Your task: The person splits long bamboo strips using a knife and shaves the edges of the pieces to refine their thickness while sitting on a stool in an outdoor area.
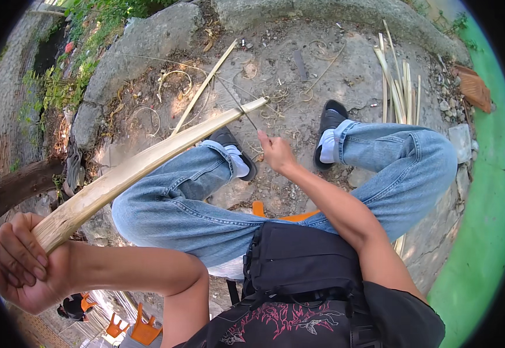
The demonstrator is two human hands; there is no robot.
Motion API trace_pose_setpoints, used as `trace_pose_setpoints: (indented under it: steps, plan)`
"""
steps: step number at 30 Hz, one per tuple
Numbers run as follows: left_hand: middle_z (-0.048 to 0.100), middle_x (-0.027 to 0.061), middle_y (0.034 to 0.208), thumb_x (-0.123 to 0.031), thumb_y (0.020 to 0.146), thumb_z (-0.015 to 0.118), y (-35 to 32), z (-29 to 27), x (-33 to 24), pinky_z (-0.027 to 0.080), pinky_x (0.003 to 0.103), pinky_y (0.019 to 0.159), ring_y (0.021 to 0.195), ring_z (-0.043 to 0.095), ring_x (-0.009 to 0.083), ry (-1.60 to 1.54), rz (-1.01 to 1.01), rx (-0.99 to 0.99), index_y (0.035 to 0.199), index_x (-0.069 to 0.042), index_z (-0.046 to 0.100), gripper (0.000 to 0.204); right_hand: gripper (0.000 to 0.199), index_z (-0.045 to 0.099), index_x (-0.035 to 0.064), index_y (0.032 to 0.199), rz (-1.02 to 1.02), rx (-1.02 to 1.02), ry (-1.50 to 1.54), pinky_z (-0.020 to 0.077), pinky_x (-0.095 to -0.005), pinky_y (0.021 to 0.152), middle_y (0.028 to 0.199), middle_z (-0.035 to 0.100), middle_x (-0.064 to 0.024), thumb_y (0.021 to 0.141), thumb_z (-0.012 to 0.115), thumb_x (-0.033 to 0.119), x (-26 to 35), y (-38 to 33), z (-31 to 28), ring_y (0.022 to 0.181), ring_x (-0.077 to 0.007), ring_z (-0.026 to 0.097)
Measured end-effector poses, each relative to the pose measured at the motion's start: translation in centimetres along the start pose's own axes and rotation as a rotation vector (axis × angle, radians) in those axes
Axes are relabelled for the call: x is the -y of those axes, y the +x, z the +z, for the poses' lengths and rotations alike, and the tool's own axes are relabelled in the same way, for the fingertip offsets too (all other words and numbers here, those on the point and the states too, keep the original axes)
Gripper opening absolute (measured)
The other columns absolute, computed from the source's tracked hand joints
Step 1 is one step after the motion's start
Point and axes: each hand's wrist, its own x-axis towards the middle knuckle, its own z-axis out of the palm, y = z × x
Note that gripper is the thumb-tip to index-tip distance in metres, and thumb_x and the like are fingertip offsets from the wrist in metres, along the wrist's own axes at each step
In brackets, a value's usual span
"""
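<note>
**Inspector:** State of each grip?

**Assistant:** Left hand [17,264] is clenched round the butt of the long pale split bamboo slat [142,165]. Right hand [276,153] is pinched on a thin dark blade [238,104] at the slat's far tip.

**Inspector:** Axis?

**Assistant:** The slat runs from the left grip up and rightward across the blue-jeaned left knee [171,203], its tip ending just left of the right hand, above the dirt ground [299,75].

**Colours and patterns in my view**

I see a pale tan, streaked bamboo slat [148,159]; light blue jeans [206,214] with orange stitching; black shoes [329,124] over white socks [326,145]; a black bag [299,261]; a black shirt [287,325] printed in pink; an orange stool [258,210]; grey-brown ground [322,64]; a green floor strip [484,232].
</note>
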Motion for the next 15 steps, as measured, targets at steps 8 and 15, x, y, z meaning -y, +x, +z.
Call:
trace_pose_setpoints:
  steps: [8, 15]
  plan:
    - [0.032, -0.0051, 0.041, -0.003, 0.07, 0.046, 0.0, 1.3, 0.9, 0.022, 0.015, 0.033, 0.029, 0.027, 0.0034, 0.005, -0.019, 0.009, 0.048, -0.018, 0.031, 0.031, 0.073, 0.057, -0.0074, 0.063, -0.015, -0.066, 0.003, 0.044, -0.0465, 0.062, 0.061, 0.055, -0.0289, 0.091, 0.038, 0.057, -3.0, 3.7, 0.1, 0.06, -0.0421, 0.057]
    - [0.032, -0.0058, 0.039, -0.003, 0.066, 0.044, 0.4, 0.0, -0.1, 0.021, 0.014, 0.034, 0.028, 0.028, 0.003, 0.03, 0.042, 0.033, 0.045, -0.019, 0.029, 0.031, 0.071, 0.05, -0.0063, 0.055, -0.245, 0.009, 0.169, 0.0385, -0.0428, 0.052, 0.048, 0.045, -0.0196, 0.093, 0.04, 0.054, 0.6, 0.3, 0.1, 0.047, -0.0259, 0.043]
